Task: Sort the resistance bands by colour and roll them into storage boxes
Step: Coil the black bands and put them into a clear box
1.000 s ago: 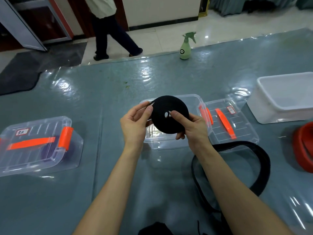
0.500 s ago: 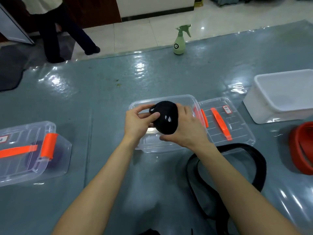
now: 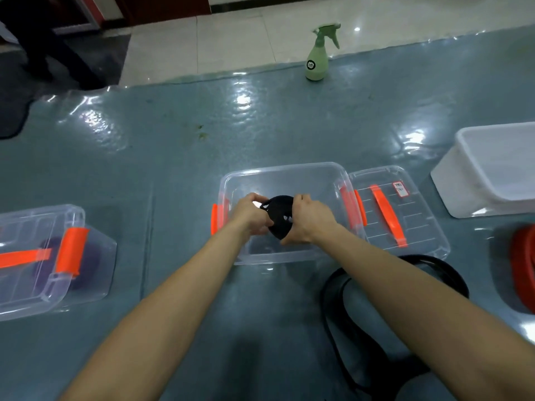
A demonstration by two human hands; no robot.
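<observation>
A rolled black resistance band (image 3: 279, 217) is held low inside the open clear storage box (image 3: 289, 172) with orange latches. My left hand (image 3: 249, 215) grips its left side and my right hand (image 3: 308, 222) grips its right side, fingers curled round the roll. The box's clear lid (image 3: 405, 215) with an orange handle lies flat just right of it. An unrolled black band (image 3: 376, 285) loops on the floor under my right forearm.
A closed clear box (image 3: 43, 256) holding a purple roll stands at the left. A white tub (image 3: 492, 175) is at the right, a red band (image 3: 524, 267) at the right edge. A green spray bottle (image 3: 317, 59) stands far back. A person's legs (image 3: 43, 47) are at top left.
Both hands have carried the black roll forward and down, from above the box's near edge into the box. The person at the back has walked left.
</observation>
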